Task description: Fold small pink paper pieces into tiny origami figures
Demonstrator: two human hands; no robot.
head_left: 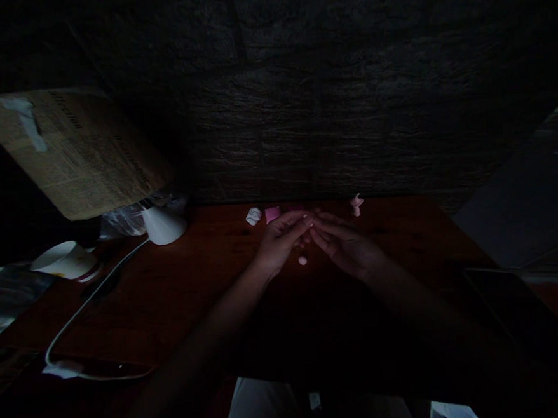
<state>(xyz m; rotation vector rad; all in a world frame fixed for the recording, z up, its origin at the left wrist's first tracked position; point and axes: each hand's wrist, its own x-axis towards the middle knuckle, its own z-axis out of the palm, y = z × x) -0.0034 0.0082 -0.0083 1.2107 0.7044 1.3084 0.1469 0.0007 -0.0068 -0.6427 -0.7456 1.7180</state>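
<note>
The wooden desk [184, 298] spreads in front of the person, dimly lit, with the white lamp base [163, 226] toward its left side. Over the desk's middle, the left hand [276, 242] and right hand [351, 250] lean inward, their fingertips meeting. Both are drawn in narrow around what looks like a small pink piece [310, 219]; its shape and long axis are too dark to tell. Beyond the hands stand the pink figure [356, 205], on the right, and the white lump [253, 216] and pink square [272, 214], on the left. Smallest of the loose things, the pale ball [302, 260] lies on the desk between the wrists, on the person's side of the joined fingertips, slightly nearer the left hand; being round, it shows no long axis.
</note>
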